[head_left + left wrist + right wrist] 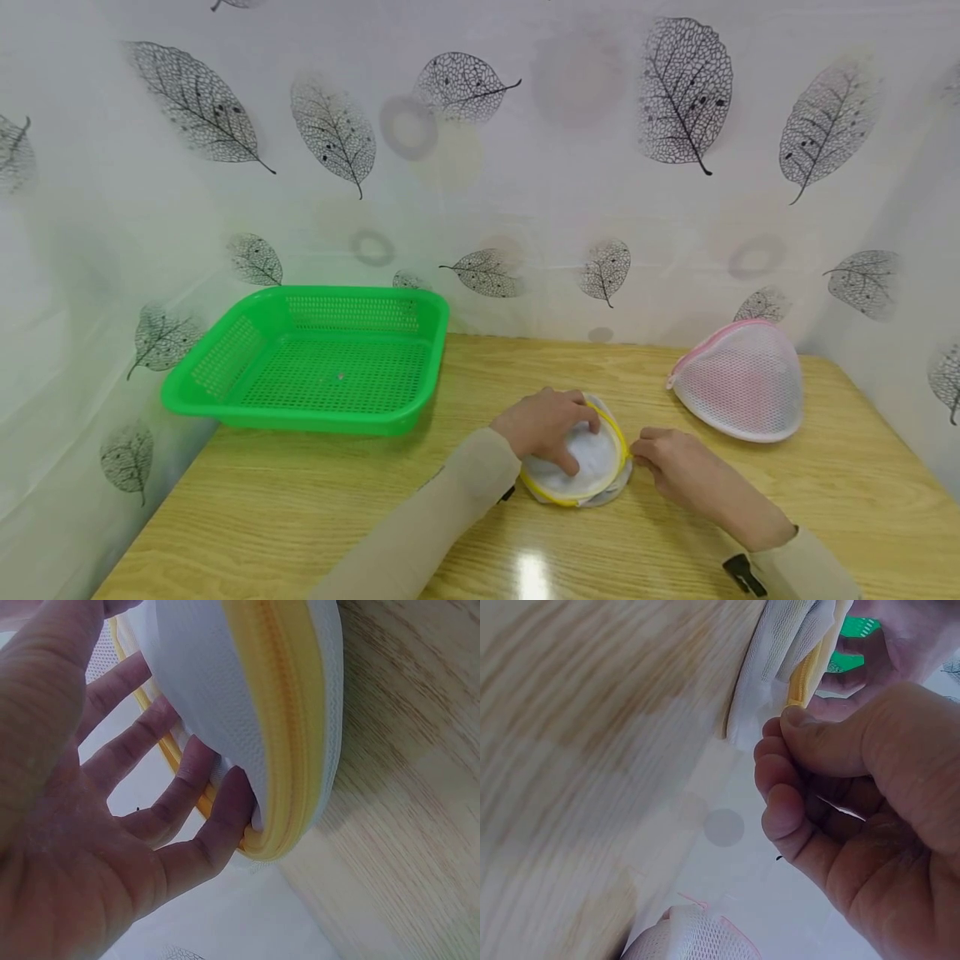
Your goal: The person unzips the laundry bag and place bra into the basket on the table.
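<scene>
Right grip (682, 471) pinches the yellow-rimmed bag (611, 493), left grip (551, 427) spread at its mouth (596, 461).

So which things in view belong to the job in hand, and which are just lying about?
In the job:
Yellow-trimmed bag
Right hand, pinching its edge
Left hand, touching it

Apparently lying about:
Green basket
Pink-trimmed mesh bag
</scene>
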Available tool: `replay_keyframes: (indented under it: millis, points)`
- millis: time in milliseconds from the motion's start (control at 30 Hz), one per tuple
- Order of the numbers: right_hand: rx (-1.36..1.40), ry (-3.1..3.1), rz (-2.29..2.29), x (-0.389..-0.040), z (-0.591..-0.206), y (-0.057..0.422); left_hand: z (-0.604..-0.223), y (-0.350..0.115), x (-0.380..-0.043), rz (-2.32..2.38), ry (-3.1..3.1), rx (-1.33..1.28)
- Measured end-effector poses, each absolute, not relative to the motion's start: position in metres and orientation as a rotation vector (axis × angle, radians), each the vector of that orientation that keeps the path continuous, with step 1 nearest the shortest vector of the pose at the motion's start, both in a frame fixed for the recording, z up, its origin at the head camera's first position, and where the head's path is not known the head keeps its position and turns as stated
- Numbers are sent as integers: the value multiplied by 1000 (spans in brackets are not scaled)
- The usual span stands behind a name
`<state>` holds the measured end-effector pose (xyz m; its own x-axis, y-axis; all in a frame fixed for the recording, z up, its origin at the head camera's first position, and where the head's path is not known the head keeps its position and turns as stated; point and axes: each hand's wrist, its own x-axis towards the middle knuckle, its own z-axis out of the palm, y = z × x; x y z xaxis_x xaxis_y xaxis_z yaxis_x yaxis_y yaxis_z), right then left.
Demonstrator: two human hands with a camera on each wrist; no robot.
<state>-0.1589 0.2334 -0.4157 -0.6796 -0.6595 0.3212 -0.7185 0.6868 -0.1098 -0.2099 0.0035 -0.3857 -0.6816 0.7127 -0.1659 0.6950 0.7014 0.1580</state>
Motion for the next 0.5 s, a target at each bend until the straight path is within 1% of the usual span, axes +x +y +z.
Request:
replay_keyframes:
  millis: [500]
  points:
    - [1136,-2740,397,-154,-410,233,-386,3,-211,113,2700,1125]
